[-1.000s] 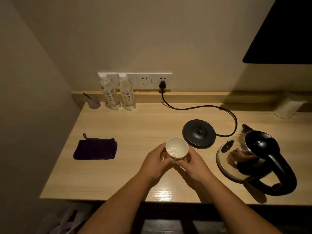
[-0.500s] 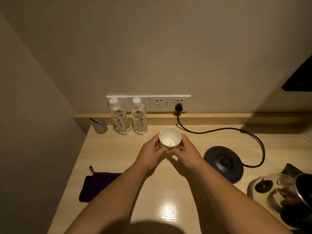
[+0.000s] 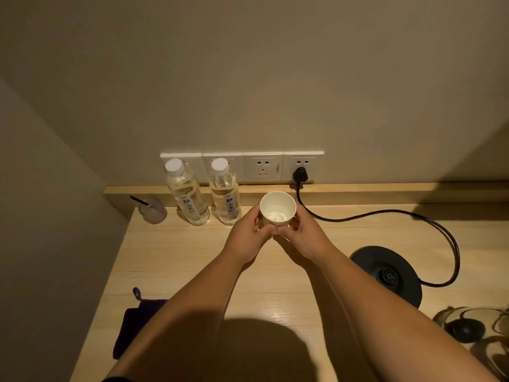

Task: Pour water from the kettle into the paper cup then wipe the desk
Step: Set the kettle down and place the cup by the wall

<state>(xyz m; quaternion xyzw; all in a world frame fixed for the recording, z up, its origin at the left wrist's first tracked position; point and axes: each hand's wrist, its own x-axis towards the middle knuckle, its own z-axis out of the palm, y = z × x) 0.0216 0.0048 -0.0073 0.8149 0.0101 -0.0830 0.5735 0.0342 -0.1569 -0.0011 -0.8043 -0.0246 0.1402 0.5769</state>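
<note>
Grip: both hands are closed round the paper cup [image 3: 278,209], the left hand [image 3: 245,238] on its left side and the right hand [image 3: 305,238] on its right, with the fingertips [image 3: 281,230] meeting on the near wall under the rim.
Cup: upright and open-topped, white inside, with a little clear water showing at the bottom; whether its base touches the desk [image 3: 170,260] I cannot tell, as the hands hide it.
Cup's place: towards the back of the desk, just right of two water bottles and just in front of the raised back ledge [image 3: 385,193].
Bottles: the left bottle [image 3: 187,195] and right bottle [image 3: 224,193] stand upright side by side, white caps on, against the ledge.
Small jar: a frosted jar [image 3: 153,210] with a dark stick sits left of the bottles, in the corner.
Sockets: a wall socket strip [image 3: 263,166] runs above the ledge; a black plug [image 3: 300,175] is in the rightmost outlet.
Cable: the black cord [image 3: 413,215] loops right and back to the kettle base [image 3: 385,274], which lies flat and bare right of the forearms.
Kettle: the kettle [image 3: 479,334] shows only partly at the lower right edge, off its base.
Cloth: a dark purple cloth [image 3: 135,326] lies at the near left, partly behind the left forearm.
</note>
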